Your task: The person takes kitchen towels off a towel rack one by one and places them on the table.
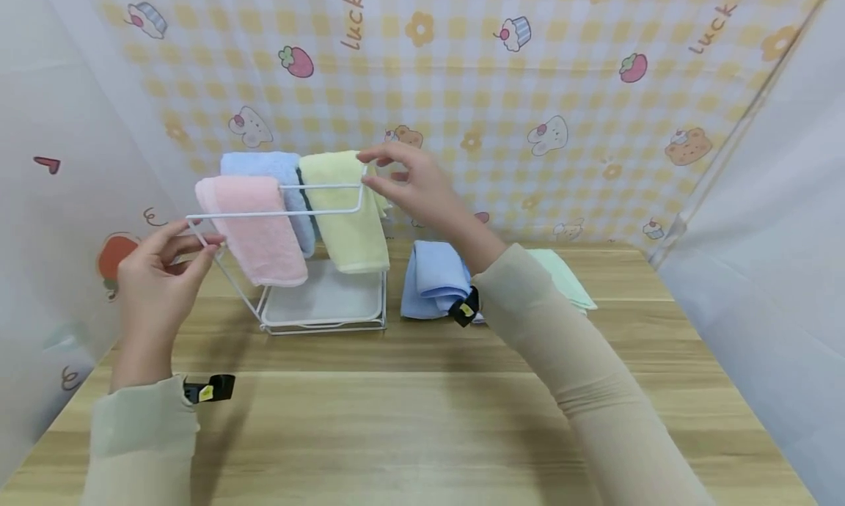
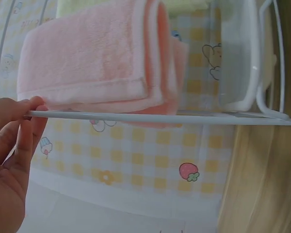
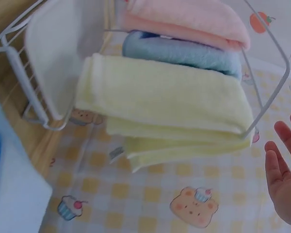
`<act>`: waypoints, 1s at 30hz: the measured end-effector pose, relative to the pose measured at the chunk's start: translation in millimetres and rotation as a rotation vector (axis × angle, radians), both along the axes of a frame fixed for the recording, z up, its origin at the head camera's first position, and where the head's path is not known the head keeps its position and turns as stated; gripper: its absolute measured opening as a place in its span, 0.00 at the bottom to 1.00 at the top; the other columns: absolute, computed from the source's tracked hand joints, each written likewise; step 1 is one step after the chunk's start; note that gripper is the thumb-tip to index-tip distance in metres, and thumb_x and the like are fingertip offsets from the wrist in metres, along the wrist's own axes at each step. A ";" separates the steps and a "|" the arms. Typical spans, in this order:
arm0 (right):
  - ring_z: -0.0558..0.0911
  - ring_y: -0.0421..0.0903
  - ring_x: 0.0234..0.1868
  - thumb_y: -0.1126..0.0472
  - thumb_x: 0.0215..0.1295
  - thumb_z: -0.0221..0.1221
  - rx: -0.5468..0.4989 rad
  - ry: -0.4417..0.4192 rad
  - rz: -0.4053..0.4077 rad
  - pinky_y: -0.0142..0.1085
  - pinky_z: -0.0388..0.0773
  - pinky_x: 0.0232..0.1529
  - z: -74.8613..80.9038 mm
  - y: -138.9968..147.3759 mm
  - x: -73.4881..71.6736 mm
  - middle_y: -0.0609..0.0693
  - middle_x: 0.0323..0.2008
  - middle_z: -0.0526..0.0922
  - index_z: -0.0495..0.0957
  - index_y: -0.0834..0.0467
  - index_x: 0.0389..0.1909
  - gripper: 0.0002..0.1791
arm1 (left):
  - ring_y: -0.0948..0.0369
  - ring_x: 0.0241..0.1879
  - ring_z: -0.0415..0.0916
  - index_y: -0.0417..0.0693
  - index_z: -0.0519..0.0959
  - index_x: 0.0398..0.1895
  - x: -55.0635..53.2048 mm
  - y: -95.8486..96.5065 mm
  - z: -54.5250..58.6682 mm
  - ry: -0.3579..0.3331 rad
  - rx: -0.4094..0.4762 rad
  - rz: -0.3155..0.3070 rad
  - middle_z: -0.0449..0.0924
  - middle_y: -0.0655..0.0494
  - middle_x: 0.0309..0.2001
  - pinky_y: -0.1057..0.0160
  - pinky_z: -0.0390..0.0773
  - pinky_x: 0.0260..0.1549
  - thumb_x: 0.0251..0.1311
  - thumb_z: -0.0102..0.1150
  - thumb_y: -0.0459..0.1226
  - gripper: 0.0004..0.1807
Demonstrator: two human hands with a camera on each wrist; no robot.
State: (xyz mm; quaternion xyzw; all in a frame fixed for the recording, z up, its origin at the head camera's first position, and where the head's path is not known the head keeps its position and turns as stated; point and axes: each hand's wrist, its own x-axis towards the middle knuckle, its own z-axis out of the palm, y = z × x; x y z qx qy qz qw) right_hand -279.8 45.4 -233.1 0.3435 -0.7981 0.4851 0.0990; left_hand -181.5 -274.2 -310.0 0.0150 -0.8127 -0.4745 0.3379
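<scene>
A white wire towel rack [image 1: 264, 214] stands on the table's left side. Over its bars hang a folded pink towel [image 1: 257, 231], a blue towel [image 1: 264, 161] behind it, and a pale yellow towel [image 1: 346, 220] on the right. My left hand [image 1: 158, 271] pinches the rack's left end between thumb and fingers, as the left wrist view also shows at the rod beside the pink towel [image 2: 87, 53]. My right hand [image 1: 416, 183] is beside the rack's upper right corner. In the right wrist view that hand [image 3: 286, 165] has spread fingers, apart from the bar and the yellow towel [image 3: 169, 92].
A white tray [image 1: 330, 293] sits in the rack's base. Right of the rack lie a folded blue cloth [image 1: 436, 271] and a mint green cloth [image 1: 561, 275], partly hidden by my right sleeve. A yellow checked curtain [image 1: 462, 88] hangs behind the wooden table [image 1: 396, 418].
</scene>
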 end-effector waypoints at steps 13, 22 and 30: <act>0.77 0.43 0.58 0.56 0.69 0.62 0.265 -0.034 0.133 0.30 0.75 0.56 33.1 -65.7 -4.3 0.46 0.60 0.81 0.78 0.54 0.60 0.20 | 0.83 0.38 0.77 0.39 0.85 0.47 1.6 0.8 -12.0 -0.009 -0.058 0.062 0.78 0.88 0.35 0.88 0.75 0.38 0.60 0.68 0.34 0.13; 0.76 0.41 0.60 0.59 0.69 0.62 0.358 0.030 0.203 0.24 0.73 0.59 29.8 -92.4 -13.5 0.50 0.60 0.80 0.76 0.59 0.62 0.22 | 0.85 0.37 0.74 0.47 0.85 0.51 2.1 0.3 -21.1 -0.161 -0.105 0.072 0.77 0.86 0.37 0.89 0.72 0.38 0.60 0.69 0.40 0.16; 0.76 0.40 0.61 0.60 0.70 0.61 0.413 0.015 0.237 0.20 0.71 0.59 32.0 -109.3 -16.5 0.50 0.60 0.80 0.76 0.59 0.62 0.21 | 0.86 0.35 0.75 0.43 0.86 0.44 0.6 2.2 -25.7 -0.121 -0.129 0.066 0.87 0.68 0.40 0.89 0.73 0.36 0.59 0.70 0.38 0.12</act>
